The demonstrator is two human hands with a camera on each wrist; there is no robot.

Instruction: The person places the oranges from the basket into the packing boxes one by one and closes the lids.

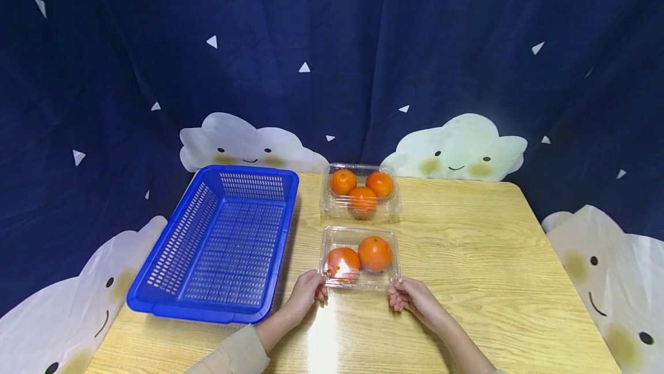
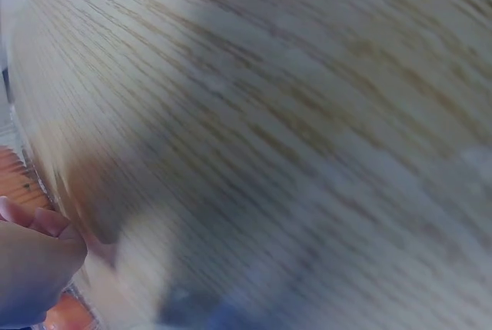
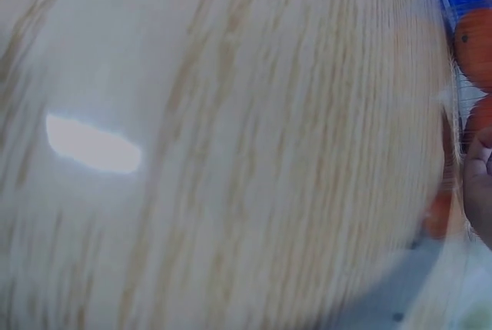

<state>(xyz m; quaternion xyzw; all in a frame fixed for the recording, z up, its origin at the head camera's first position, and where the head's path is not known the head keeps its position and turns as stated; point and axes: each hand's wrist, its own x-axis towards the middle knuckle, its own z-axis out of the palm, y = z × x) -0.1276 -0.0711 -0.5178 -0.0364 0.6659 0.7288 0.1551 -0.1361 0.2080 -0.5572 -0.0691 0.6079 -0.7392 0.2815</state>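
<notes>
In the head view a clear plastic clamshell box [image 1: 363, 286] is at the middle of the table, with two round orange fruits [image 1: 375, 254] inside. Glare covers part of the left fruit. My left hand [image 1: 307, 292] pinches its near left corner, fingers curled at the rim. At the near right corner, my right hand [image 1: 413, 298] pinches the rim the same way. Each wrist view catches its hand only at the picture's edge: the left hand [image 2: 38, 265] beside orange fruit, the right hand [image 3: 479, 184] likewise.
Behind stands a second clear clamshell box [image 1: 332, 207] holding three orange fruits. A blue perforated plastic basket [image 1: 290, 212] sits to the left, its inside bare. The wooden table [image 1: 477, 247] ends at a dark blue curtain [image 1: 342, 28] with cloud prints.
</notes>
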